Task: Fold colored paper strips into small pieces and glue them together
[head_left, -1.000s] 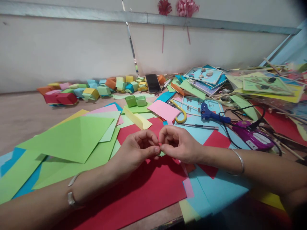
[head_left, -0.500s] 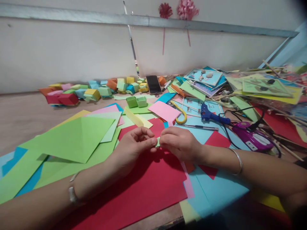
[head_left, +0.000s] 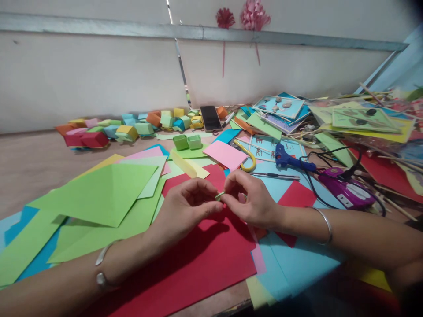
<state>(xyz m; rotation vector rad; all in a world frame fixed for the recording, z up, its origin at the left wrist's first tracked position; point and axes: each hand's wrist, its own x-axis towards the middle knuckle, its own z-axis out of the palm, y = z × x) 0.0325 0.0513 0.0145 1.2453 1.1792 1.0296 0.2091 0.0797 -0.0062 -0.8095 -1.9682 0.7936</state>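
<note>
Landmark: large red sheet [head_left: 205, 273], lying on the table [head_left: 20, 163].

Item, green paper piece [head_left: 220, 196]: small, held above the far part of the red sheet; its visible edge slants from the fingertips of the left hand [head_left: 191, 202] up towards those of the right hand [head_left: 251, 196].

Right hand: thumb and forefinger pinching the piece; to my eye, the nearer.

Left hand: curled, tips close against the other end; whether they grip, I cannot tell.

Item, two green paper boxes [head_left: 194, 141]: beyond the red sheet.

Hidden: much of the piece, behind fingers, its folds unreadable; the red sheet's left side, under the left forearm [head_left: 132, 251].
</note>
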